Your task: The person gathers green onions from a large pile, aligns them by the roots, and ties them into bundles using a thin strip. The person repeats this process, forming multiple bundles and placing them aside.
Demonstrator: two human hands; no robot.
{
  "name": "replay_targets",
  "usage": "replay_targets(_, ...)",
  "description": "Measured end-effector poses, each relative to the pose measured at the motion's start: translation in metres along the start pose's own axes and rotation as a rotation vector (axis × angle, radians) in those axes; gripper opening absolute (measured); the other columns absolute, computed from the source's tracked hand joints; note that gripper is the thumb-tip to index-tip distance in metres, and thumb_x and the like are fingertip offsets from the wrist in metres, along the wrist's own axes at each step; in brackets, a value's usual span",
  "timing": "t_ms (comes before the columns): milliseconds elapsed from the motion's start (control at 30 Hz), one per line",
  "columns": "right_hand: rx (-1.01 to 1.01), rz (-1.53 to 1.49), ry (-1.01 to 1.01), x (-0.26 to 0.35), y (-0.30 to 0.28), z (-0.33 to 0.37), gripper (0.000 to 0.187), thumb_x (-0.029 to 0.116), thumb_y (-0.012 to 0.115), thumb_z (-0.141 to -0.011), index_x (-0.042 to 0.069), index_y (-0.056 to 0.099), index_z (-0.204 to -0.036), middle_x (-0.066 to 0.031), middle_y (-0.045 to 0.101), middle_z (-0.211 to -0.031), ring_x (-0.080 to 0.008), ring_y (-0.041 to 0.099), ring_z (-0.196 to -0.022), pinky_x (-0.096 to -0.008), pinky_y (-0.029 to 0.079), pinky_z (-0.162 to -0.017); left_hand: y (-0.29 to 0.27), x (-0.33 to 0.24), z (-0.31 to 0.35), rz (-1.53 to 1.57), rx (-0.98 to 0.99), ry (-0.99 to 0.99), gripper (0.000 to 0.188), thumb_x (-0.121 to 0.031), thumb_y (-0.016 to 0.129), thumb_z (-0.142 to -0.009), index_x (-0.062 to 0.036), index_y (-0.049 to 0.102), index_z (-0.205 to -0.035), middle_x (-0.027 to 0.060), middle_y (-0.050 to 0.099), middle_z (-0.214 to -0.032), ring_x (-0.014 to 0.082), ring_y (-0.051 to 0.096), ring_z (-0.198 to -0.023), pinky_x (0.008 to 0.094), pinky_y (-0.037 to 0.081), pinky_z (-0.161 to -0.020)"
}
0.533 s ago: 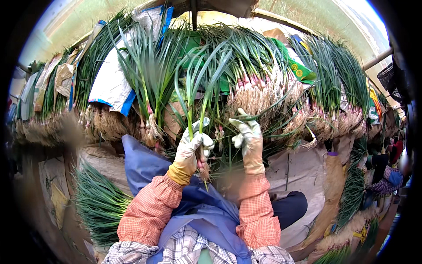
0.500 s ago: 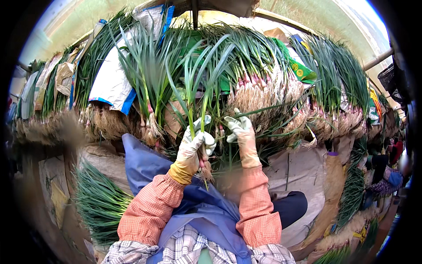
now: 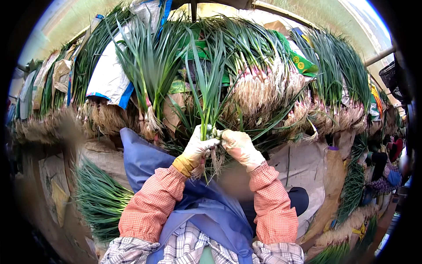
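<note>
My gloved left hand is closed round a small bunch of green garlic, held upright. Its long flat leaves fan out above the fist, and pale roots hang below. Against the right side of the bunch, my gloved right hand pinches the stems with bent fingers; the exact part in its grip is partly hidden. Both hands meet in front of the blue apron on my lap. Just beyond them, a larger bunch of green garlic lies with its pink bulbs and roots toward me.
A long raised row of green garlic curves across the far side. A white sack and a green sack lie among it. Left of my lap is a loose pile of green garlic. Another person sits at the far right.
My right hand has moved left and in to the bunch, its fingers going from spread to pinched. More stems now gather at my left hand, which stays in nearly the same place.
</note>
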State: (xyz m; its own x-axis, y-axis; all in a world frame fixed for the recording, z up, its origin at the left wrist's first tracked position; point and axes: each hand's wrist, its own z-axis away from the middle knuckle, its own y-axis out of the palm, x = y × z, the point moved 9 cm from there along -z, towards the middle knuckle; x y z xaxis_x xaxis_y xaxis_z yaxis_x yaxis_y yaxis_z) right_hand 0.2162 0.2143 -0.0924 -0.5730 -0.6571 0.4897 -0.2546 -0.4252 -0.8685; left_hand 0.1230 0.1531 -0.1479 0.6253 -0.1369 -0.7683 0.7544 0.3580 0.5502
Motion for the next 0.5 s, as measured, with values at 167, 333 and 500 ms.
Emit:
replay_targets(167,-0.325,-0.753,0.219,-0.079,-0.017,0.002,0.020,0.020,0.057,-0.093,0.006,0.066,-0.105,-0.0105,0.070,-0.083,-0.0151,0.060,-0.055,-0.0262,0.049,-0.052,0.006,0.002,0.013,0.188,0.069,-0.203,0.052,0.004,0.067,-0.079,-0.0065,0.043,-0.123,0.0079,0.064,-0.089,0.0126,0.063,-0.064,0.0235,0.051,-0.051)
replay_targets(333,0.154,-1.468,0.279,-0.009,0.035,0.007,0.047,0.017,0.058,-0.092,-0.001,0.044,-0.133,-0.0066,0.065,-0.100,-0.0026,0.051,-0.056,-0.0175,0.043,-0.050,0.005,-0.003,0.026,0.172,0.114,-0.179,0.052,0.003,0.066,-0.078,-0.0037,0.046,-0.126,0.0063,0.059,-0.096,0.0112,0.058,-0.070,0.0205,0.050,-0.061)
replay_targets(500,0.232,-1.688,0.344,0.027,0.032,0.025,0.031,0.006,0.062,-0.090,0.001,0.055,-0.120,-0.0008,0.063,-0.088,-0.0058,0.055,-0.067,-0.0197,0.046,-0.060,0.026,-0.018,0.040,0.227,0.344,-0.268,0.072,0.003,0.063,-0.081,-0.0031,0.025,-0.143,0.0187,0.054,-0.120,0.0310,0.069,-0.076,0.0356,0.060,-0.051)
